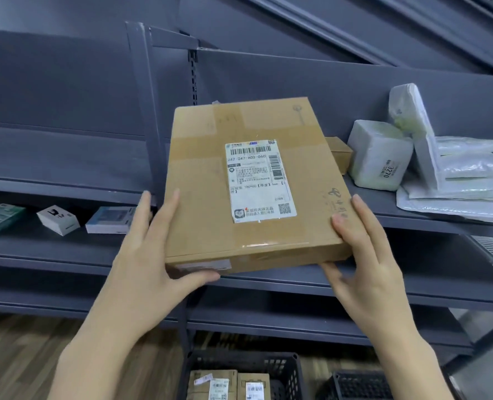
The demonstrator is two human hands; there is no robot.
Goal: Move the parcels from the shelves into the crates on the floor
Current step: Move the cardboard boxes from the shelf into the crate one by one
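A flat cardboard parcel (257, 186) is being held clear of the shelf (412, 217), clamped at its near corners by the left hand (153, 255) and right hand (366, 255), fingers loosely spread, thumbs underneath. With such corner holds, it could be tipped and dropped. Two crates (239, 368) are being seen below, one holding two boxes.

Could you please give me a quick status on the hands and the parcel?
Left hand and right hand grip the flat cardboard parcel, near end off the shelf. Crate below already holds boxes. Nothing in the way.
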